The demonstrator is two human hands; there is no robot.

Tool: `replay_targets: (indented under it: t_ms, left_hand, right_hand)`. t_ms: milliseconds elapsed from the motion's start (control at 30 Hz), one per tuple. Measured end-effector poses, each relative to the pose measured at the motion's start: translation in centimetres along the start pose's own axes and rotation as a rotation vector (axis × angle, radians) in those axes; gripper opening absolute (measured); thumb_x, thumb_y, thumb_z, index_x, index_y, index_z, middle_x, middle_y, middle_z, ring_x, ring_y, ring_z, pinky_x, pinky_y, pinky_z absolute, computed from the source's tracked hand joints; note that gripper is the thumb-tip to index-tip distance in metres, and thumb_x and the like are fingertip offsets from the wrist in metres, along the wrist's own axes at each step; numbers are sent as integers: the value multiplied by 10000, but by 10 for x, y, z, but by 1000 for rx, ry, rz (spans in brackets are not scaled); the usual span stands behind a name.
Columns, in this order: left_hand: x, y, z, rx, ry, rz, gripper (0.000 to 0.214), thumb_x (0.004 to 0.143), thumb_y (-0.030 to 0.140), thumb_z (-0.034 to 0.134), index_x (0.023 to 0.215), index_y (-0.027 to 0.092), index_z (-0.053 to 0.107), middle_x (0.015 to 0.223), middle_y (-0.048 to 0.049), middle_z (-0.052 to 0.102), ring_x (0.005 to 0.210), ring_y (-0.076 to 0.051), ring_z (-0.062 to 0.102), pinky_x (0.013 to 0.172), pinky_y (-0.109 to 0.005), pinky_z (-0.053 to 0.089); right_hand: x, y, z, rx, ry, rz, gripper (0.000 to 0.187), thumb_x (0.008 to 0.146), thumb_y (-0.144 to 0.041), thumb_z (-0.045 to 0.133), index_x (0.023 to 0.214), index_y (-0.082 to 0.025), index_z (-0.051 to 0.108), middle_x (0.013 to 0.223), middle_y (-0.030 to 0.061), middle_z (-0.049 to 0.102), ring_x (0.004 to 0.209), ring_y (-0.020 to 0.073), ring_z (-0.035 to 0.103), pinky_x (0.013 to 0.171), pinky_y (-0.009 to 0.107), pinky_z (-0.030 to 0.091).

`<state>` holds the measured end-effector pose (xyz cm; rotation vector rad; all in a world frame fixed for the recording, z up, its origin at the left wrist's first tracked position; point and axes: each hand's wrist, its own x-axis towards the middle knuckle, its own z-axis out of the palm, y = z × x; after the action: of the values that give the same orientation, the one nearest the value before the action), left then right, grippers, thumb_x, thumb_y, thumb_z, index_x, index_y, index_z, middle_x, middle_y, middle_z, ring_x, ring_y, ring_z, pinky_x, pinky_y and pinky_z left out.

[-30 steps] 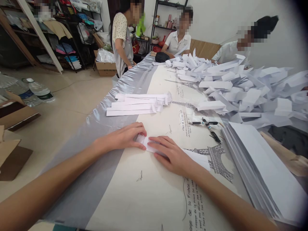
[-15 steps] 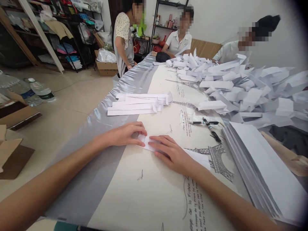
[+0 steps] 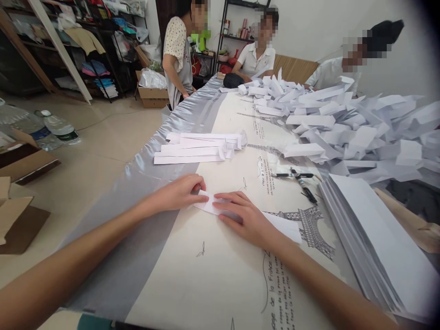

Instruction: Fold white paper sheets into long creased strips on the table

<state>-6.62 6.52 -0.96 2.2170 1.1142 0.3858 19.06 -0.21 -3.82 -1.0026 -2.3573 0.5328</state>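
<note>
A folded strip of white paper (image 3: 285,227) lies on the printed tablecloth (image 3: 206,284) in front of me. My left hand (image 3: 178,192) pinches its left tip with curled fingers. Laid flat on the strip's middle, my right hand (image 3: 245,219) presses it down with its fingers stretched toward the left hand. Most of the strip is hidden under my right hand; its right end shows past my wrist.
A stack of white sheets (image 3: 374,247) lies at my right. Two pens (image 3: 297,176) rest beyond my hands. Folded strips (image 3: 197,147) sit in a neat pile ahead, a big heap of folded papers (image 3: 343,123) at the right. Three people are at the far end.
My left hand's fingers have shifted slightly on the paper's tip, and the tip now lies flatter. Both hands stay in nearly the same place.
</note>
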Motion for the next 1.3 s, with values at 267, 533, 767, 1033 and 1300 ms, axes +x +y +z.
replay_targets:
  t_ms: [267,533,767,1033,1300]
  left_hand:
    - [-1,7,8,-52,43,-61,187,949,360,537,854,210,593,661,35,575,620,-157,530,576,-272,358]
    - [-6,10,7,33,29,-127,281,885,363,598,669,214,498,598,33,511,571,-162,479,537,-292,291]
    - [-15,26,7,113,117,-100,241,965,358,515,769,219,506,883,-28,604,817,-222,593,704,-323,415]
    - [-12,22,6,-96,69,-189,143,901,320,584,921,247,463,730,35,634,684,-192,598,596,-282,409]
    - [-11,18,19,-59,93,-150,144,879,251,547,1017,248,505,710,39,562,728,-188,579,599,-260,403]
  right_hand:
    - [0,-4,-1,-129,-47,-48,340,1061,-217,480,1355,-289,635,1452,66,584,1225,272,545,1060,514,502]
    - [-1,-5,-1,-170,-35,-74,362,1064,-215,463,1377,-285,633,1494,66,569,1244,287,540,1062,534,509]
    - [-1,-3,0,-152,-30,-78,367,1067,-221,463,1390,-283,626,1513,59,562,1244,280,541,1072,538,507]
    - [-2,-3,-1,-161,-44,-68,365,1068,-221,458,1386,-268,631,1513,60,560,1256,276,527,1085,524,497]
    - [-2,-4,0,-191,-35,-70,364,1072,-232,452,1385,-260,635,1509,69,567,1245,277,533,1079,525,505]
